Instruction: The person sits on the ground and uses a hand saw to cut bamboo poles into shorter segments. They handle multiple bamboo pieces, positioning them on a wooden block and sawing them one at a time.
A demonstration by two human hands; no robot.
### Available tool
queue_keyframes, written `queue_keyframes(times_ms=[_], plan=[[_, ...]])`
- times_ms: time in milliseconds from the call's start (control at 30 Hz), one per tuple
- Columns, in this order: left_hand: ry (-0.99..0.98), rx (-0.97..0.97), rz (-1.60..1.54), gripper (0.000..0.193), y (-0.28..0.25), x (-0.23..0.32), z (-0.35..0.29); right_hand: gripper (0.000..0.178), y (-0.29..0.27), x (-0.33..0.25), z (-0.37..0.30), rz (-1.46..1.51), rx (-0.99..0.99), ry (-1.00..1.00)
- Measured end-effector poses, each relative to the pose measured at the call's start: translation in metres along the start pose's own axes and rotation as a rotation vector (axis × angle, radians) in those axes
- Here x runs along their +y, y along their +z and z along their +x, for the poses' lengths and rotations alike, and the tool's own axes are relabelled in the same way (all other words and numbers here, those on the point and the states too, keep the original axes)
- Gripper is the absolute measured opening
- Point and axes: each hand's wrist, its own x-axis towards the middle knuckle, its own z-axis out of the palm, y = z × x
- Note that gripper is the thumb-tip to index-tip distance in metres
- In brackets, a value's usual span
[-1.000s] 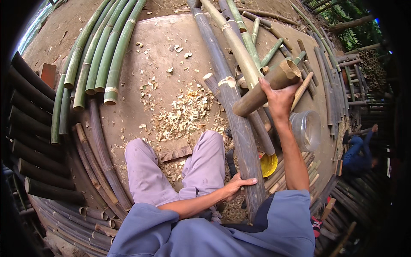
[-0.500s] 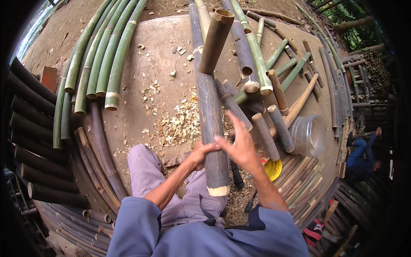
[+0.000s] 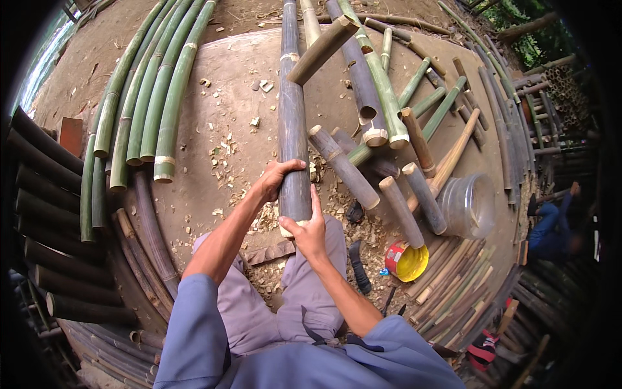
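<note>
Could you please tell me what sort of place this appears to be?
Probably a bamboo workshop, at least partly open-air: green bamboo poles lie grouped on the left, pale chips lie scattered about, and the left hand and right hand hold a dark bamboo pole.

Green poles (image 3: 173, 117) lie side by side at upper left — dark poles (image 3: 68, 261) line the far left. Rightward, a clear tub (image 3: 476, 207) sits near a red can (image 3: 393, 257), yellow inside — and, farther off, a person in blue (image 3: 549, 225).
</note>
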Motion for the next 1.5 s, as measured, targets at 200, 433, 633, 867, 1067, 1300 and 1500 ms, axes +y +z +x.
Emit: queue_keyframes(times_ms=[200,433,633,867,1067,1300,1500], plan=[[0.088,0.06,0.035,0.081,-0.009,0.023,0.048,0.092,0.0,-0.006,0.068,0.057,0.028,-0.055],[0.281,0.067,-0.048,0.047,0.005,0.044,0.045,0.085,-0.055,-0.062,0.178,0.258,0.082,-0.033],[0.182,0.188,0.058,0.034,-0.027,-0.011,0.012,0.065,-0.084,-0.031,0.238,-0.271,0.456,-0.109],[0.121,0.267,0.038,0.026,-0.045,-0.06,-0.014,0.036,-0.114,-0.051,0.179,-0.494,0.267,-0.227],[0.088,0.259,0.085,0.03,-0.03,-0.094,-0.024,0.031,-0.199,-0.001,0.112,-0.538,0.568,-0.313],[0.031,0.309,0.092,0.032,-0.031,-0.125,-0.05,0.032,-0.239,0.045,0.02,-0.739,0.767,-0.29],[-0.043,0.318,0.19,0.032,-0.034,-0.148,-0.061,0.033,-0.258,0.056,-0.006,-0.806,0.698,-0.185]])
